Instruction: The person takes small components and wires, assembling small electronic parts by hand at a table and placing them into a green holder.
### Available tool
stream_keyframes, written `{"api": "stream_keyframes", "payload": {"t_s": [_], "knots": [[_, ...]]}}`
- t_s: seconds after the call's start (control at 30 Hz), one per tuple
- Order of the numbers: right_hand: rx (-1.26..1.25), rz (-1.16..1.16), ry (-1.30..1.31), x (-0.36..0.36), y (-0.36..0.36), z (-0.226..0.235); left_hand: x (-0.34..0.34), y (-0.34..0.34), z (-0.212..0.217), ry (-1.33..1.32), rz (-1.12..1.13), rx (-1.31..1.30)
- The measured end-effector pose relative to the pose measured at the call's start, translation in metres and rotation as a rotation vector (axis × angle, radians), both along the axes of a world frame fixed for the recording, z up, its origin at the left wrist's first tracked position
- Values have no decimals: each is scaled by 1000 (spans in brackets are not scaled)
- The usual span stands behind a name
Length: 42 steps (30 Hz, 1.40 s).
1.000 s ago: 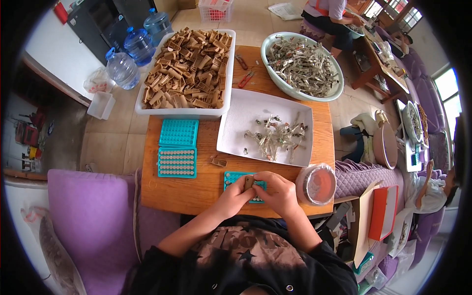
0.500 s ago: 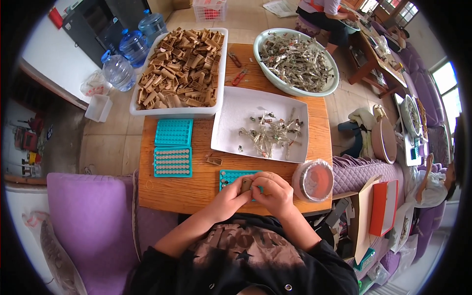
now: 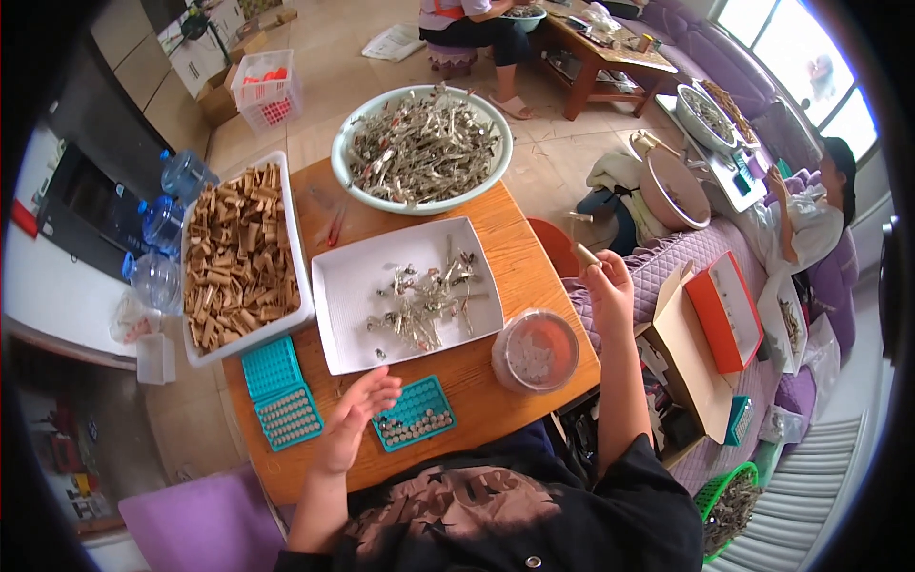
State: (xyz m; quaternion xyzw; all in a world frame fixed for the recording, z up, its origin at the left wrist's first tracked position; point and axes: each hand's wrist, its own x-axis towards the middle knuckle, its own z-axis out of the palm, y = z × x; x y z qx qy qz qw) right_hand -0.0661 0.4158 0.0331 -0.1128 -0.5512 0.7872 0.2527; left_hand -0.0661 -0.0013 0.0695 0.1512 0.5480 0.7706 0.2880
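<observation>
Out past the right edge of the table, my right hand (image 3: 612, 288) is raised with its fingers closed on a small brown casing (image 3: 585, 255). A small pale piece (image 3: 579, 217) shows just above it, blurred; I cannot tell whether it touches. Over the near side of the table my left hand (image 3: 357, 419) is empty, its fingers stretched out. Beside it lies a teal tray (image 3: 440, 393) partly filled with small round metal-looking pieces. Beyond is a shallow white box (image 3: 334, 334) holding a loose heap of thin wired parts (image 3: 419, 319).
A white bin (image 3: 303, 286) of brown casings stands left, a pale basin (image 3: 510, 153) of wired parts at the back. Two more teal trays (image 3: 286, 419) lie left; a plastic-lined tub (image 3: 536, 353) sits right. An orange bucket (image 3: 551, 243) stands off the table's right side. Two people sit farther away.
My hands, together over the teal tray before, have parted. The right one has swung out rightward with the brown casing; the left has let go and opened. The view has turned right.
</observation>
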Motion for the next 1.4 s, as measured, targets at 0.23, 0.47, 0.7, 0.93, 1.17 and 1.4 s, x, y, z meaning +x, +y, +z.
{"api": "stream_keyframes", "payload": {"t_s": [0.23, 0.47, 0.7, 0.93, 1.17, 1.4], "knots": [[-925, -105, -289, 9, 178, -237, 29, -43, -30, -228, 85, -185], [-618, -96, -631, -48, 179, -270, 35, -57, -40, -279, 198, -173], [-439, 63, -550, -29, 111, -178, -76, -86, 21, 420, 381, -577], [-294, 41, -145, -5, 35, -30, -205, -111, 2, 1251, 256, -1351], [173, 229, -108, -22, -69, 83, -208, -121, -8, 1426, 275, -1279], [1226, 549, -147, -56, -229, 39, -92, -105, 54, 774, 181, -829]]}}
